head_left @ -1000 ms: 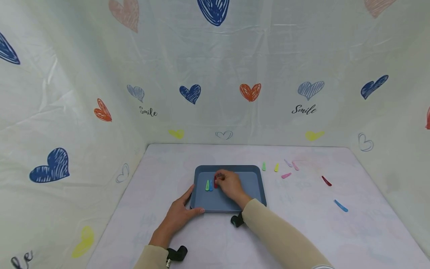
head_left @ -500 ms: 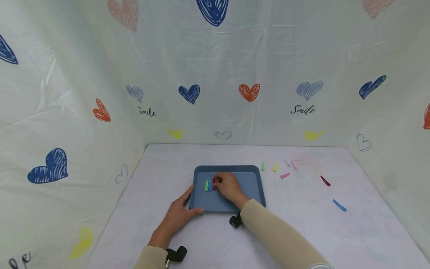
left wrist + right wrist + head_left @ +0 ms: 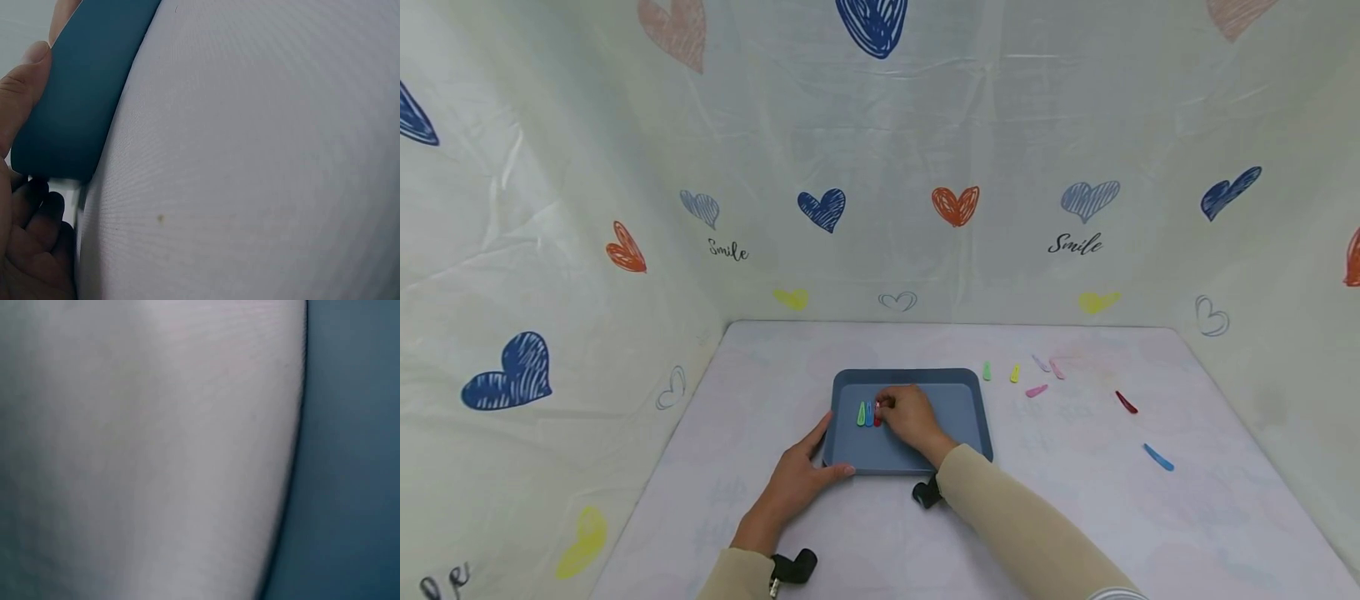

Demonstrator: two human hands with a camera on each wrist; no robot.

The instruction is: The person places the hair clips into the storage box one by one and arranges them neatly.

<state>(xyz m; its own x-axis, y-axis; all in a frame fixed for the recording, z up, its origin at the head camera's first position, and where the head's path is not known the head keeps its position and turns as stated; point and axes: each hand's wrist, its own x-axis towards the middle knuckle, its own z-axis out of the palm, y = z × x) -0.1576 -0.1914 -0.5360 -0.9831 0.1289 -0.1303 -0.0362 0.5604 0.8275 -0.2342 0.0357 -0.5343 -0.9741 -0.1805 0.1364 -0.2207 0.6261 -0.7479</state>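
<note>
A blue-grey tray (image 3: 917,457) lies on the table. On its left half a green hair clip (image 3: 861,415) and a blue hair clip (image 3: 869,415) lie side by side. Just right of them is a red hair clip (image 3: 877,420), its upper part pinched by the fingers of my right hand (image 3: 913,417). My left hand (image 3: 805,472) grips the tray's near left corner, thumb at the near side and fingers along the left side. The left wrist view has the thumb (image 3: 30,78) against the tray wall (image 3: 81,94). Only table and tray edge (image 3: 350,456) appear in the right wrist view.
Right of the tray lie a green clip (image 3: 987,372), a yellow clip (image 3: 1015,374), a lilac clip (image 3: 1041,364) and pink clips (image 3: 1037,391). Farther right are a dark red clip (image 3: 1126,403) and a blue clip (image 3: 1158,457). A heart-printed curtain (image 3: 880,150) surrounds the table.
The right hand has shifted very slightly, bringing the red hair clip closer beside the blue one. The left hand stays at the tray corner.
</note>
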